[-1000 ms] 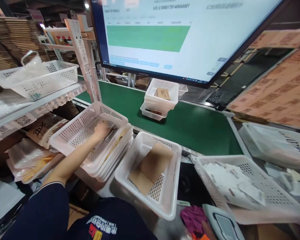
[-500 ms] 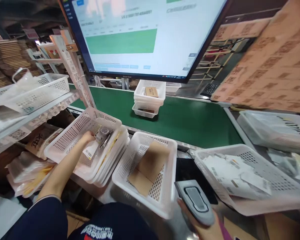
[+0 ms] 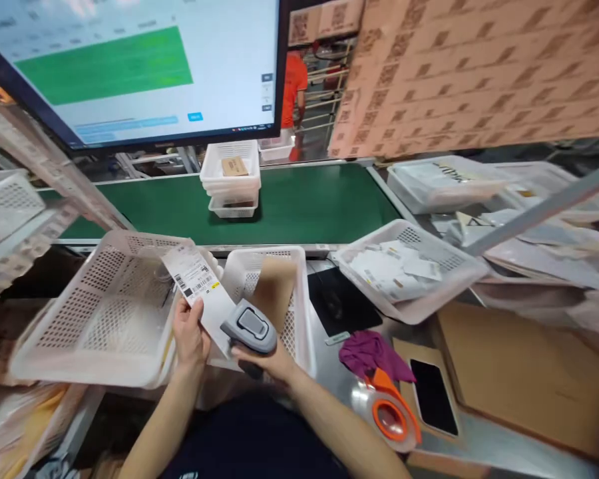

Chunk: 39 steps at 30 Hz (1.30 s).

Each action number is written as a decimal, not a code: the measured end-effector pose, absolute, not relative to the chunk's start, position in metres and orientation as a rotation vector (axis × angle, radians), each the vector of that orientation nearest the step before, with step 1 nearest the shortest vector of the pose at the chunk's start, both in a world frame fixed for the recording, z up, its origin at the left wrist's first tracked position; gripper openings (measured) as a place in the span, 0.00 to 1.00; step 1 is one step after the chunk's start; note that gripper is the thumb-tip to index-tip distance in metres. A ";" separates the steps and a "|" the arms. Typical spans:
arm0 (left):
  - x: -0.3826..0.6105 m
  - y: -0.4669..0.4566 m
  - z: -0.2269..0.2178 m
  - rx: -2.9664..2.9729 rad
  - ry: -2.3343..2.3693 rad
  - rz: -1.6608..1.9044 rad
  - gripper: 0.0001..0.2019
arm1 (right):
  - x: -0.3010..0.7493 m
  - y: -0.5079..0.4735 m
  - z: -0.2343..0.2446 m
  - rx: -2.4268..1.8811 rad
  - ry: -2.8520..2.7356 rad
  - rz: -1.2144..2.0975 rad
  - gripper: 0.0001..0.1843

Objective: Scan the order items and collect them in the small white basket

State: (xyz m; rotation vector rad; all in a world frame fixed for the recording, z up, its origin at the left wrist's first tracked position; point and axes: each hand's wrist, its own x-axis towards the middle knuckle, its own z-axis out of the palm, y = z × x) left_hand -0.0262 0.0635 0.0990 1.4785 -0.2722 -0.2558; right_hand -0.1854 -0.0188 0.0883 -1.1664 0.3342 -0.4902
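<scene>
My left hand (image 3: 190, 332) pinches the edge of a white paper slip (image 3: 202, 293) printed with a barcode and text. A grey barcode scanner (image 3: 252, 324) is gripped in my right hand (image 3: 272, 359), its head beside the lower end of the slip. Behind the slip stands a white basket (image 3: 307, 332) with a folded piece of brown cardboard (image 3: 274, 283) inside. To the left, a larger white basket (image 3: 90, 299) tops a stack; the slip and my left hand partly cover its right side.
A monitor (image 3: 130, 73) hangs over a green conveyor belt (image 3: 304, 206) bearing stacked small baskets (image 3: 232, 163). Rightward are a basket of white slips (image 3: 414, 303), a purple cloth (image 3: 372, 356), an orange tape dispenser (image 3: 392, 416), a phone (image 3: 434, 397) and flat cardboard (image 3: 524, 379). Someone in orange (image 3: 294, 86) stands beyond.
My left hand has come out of the left basket and now holds the slip in front of me. My right hand has brought the scanner leftward to it. The view has turned right.
</scene>
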 end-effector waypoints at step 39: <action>-0.006 -0.063 0.066 1.450 -0.075 -0.532 0.20 | -0.382 -0.339 0.026 -1.553 1.690 -0.413 0.21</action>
